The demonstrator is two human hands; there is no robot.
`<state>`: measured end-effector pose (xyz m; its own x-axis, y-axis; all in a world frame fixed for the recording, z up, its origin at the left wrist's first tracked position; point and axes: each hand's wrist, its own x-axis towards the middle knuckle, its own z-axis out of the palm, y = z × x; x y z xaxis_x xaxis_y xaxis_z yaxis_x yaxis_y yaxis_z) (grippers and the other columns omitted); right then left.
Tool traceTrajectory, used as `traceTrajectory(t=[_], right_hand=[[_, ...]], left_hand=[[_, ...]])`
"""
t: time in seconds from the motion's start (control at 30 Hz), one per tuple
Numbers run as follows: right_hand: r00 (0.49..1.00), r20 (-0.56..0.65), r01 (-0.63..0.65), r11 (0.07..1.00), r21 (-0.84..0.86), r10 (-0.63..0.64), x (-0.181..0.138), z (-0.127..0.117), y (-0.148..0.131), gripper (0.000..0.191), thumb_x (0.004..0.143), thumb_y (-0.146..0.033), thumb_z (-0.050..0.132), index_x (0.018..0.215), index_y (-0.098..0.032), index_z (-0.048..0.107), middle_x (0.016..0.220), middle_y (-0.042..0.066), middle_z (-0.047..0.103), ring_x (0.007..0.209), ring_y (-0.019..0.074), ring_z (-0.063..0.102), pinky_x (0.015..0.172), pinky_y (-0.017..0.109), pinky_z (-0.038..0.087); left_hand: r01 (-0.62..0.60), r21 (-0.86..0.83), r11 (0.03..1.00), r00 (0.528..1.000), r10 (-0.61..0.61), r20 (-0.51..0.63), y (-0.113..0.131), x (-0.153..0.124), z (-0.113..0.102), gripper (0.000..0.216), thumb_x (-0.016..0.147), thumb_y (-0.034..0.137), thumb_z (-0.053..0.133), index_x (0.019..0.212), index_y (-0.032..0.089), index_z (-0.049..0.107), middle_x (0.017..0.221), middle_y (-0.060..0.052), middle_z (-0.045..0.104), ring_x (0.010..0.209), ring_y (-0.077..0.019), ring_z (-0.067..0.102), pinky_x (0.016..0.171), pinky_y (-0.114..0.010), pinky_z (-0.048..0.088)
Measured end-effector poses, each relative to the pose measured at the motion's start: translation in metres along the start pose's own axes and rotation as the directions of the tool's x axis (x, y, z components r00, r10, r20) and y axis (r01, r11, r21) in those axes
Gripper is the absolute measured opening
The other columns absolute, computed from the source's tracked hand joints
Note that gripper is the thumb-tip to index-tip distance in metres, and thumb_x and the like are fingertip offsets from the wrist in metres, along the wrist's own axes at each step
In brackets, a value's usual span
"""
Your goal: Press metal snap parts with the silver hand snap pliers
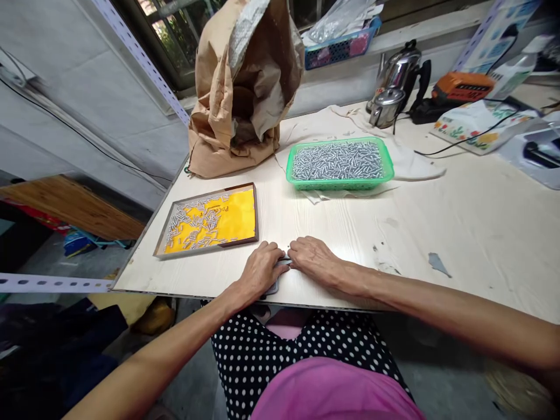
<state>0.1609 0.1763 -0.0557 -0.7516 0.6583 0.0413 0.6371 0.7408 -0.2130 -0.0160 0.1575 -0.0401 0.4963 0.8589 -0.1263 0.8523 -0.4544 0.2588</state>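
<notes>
Bare-armed person in a pink top and a dotted garment

Both forearms are bare to the frame's edge, with no sleeves, and the left hand (pixel 261 271) and right hand (pixel 313 259) wear no gloves. A plain pink top (pixel 332 391) covers the torso; below it lies black fabric with small white polka dots (pixel 262 350).

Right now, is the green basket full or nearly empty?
Full. The green basket on the table holds small silvery metal pieces heaped across its whole floor, close to the rim, with no bare bottom showing.
</notes>
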Motion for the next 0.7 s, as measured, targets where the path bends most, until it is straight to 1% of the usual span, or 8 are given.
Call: traceTrajectory(t=[0.07,0.13,0.23,0.3,0.37,0.5,0.6,0.7], right_hand=[[1.000,0.001,-0.009,1.000,-0.017,0.009,0.000,-0.001,0.001,0.008,0.091,-0.021,0.062,0.088,-0.014,0.065,0.087,0.008,0.063,0.082,0.0205,0.055,0.070,0.032,0.038],[0.999,-0.009,-0.036,0.999,-0.026,0.036,0.001,-0.003,0.005,0.019,0.086,-0.032,0.070,0.091,-0.014,0.065,0.091,0.009,0.063,0.087,0.0231,0.054,0.071,0.033,0.039],[0.996,-0.043,-0.079,0.997,0.000,0.079,-0.002,-0.006,0.010,0.056,0.072,-0.050,0.080,0.108,-0.011,0.062,0.103,0.013,0.060,0.095,0.0283,0.052,0.075,0.036,0.042],[0.992,-0.097,-0.074,0.997,0.019,0.076,-0.006,-0.005,0.010,0.070,0.069,-0.052,0.081,0.121,-0.011,0.056,0.114,0.016,0.057,0.103,0.0307,0.049,0.079,0.038,0.042],[0.985,-0.164,-0.043,0.999,0.033,0.048,-0.011,-0.003,0.006,0.067,0.073,-0.047,0.079,0.126,-0.014,0.052,0.122,0.016,0.053,0.108,0.0309,0.046,0.083,0.040,0.041],[0.980,-0.197,-0.027,0.999,0.044,0.035,-0.015,0.001,-0.009,0.039,0.080,-0.040,0.074,0.108,-0.016,0.059,0.107,0.011,0.058,0.097,0.0273,0.047,0.078,0.038,0.039],[0.971,-0.233,-0.040,0.999,0.035,0.047,-0.011,0.004,-0.018,0.029,0.086,-0.038,0.069,0.104,-0.016,0.060,0.104,0.010,0.059,0.094,0.0262,0.048,0.076,0.036,0.038],[0.962,-0.255,-0.100,0.995,0.013,0.100,-0.001,0.006,-0.015,0.020,0.092,-0.029,0.060,0.108,-0.017,0.060,0.104,0.010,0.060,0.095,0.0254,0.048,0.075,0.035,0.037]], left_hand=[[0.011,0.018,1.000,1.000,-0.011,0.018,-0.001,0.002,0.000,0.012,0.088,0.028,0.062,0.087,0.017,0.066,0.088,-0.006,0.061,0.090,-0.0223,0.054,0.081,-0.033,0.045],[0.035,0.023,0.999,0.999,-0.035,0.012,-0.001,0.000,-0.002,0.017,0.085,0.030,0.066,0.097,0.018,0.066,0.096,-0.007,0.062,0.096,-0.0239,0.055,0.084,-0.033,0.046],[0.105,-0.005,0.994,0.987,-0.105,-0.123,-0.005,-0.015,-0.007,0.036,0.085,0.031,0.067,0.118,0.019,0.060,0.115,-0.009,0.059,0.108,-0.0254,0.053,0.091,-0.035,0.045],[0.220,-0.038,0.975,0.951,-0.223,-0.216,-0.010,-0.032,-0.012,0.028,0.090,0.034,0.059,0.113,0.019,0.062,0.113,-0.010,0.059,0.107,-0.0249,0.054,0.091,-0.035,0.044],[0.369,-0.057,0.928,0.906,-0.372,-0.201,-0.016,-0.048,-0.016,0.027,0.092,0.040,0.053,0.093,0.018,0.067,0.100,-0.009,0.061,0.099,-0.0247,0.057,0.083,-0.033,0.045],[0.574,-0.057,0.817,0.819,-0.573,0.027,-0.022,-0.058,-0.017,0.033,0.083,0.048,0.061,0.070,0.018,0.065,0.084,-0.007,0.064,0.082,-0.0236,0.060,0.067,-0.029,0.040],[0.629,-0.051,0.775,0.773,-0.617,0.147,-0.022,-0.049,-0.015,0.028,0.078,0.046,0.063,0.067,0.020,0.066,0.074,-0.006,0.065,0.073,-0.0225,0.060,0.060,-0.027,0.035],[0.628,-0.054,0.776,0.771,-0.610,0.183,-0.023,-0.042,-0.014,0.024,0.077,0.039,0.063,0.064,0.019,0.066,0.066,-0.005,0.064,0.069,-0.0215,0.060,0.057,-0.027,0.032]])
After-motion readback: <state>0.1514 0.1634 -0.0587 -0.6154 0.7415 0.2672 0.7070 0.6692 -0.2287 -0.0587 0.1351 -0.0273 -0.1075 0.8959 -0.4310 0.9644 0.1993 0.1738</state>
